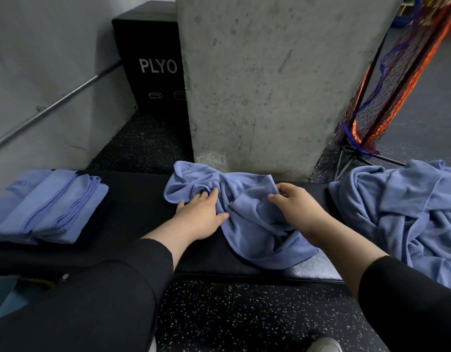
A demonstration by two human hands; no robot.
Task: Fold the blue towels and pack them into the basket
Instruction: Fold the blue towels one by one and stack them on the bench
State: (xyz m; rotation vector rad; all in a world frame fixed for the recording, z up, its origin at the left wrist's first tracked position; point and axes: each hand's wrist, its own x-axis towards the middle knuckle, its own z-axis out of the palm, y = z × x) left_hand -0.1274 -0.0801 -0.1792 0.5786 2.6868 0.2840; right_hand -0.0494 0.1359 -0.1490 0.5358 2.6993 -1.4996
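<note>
In the middle, the left hand (pixel 203 214) lies flat with straight fingers on a crumpled blue towel (pixel 244 217). The right hand (pixel 295 204) pinches its top edge.

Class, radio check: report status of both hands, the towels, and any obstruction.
Left hand flat on crumpled blue towel; right hand pinching it. Folded blue towel stack left, unfolded blue pile right. No basket visible; nothing obstructing.
</note>
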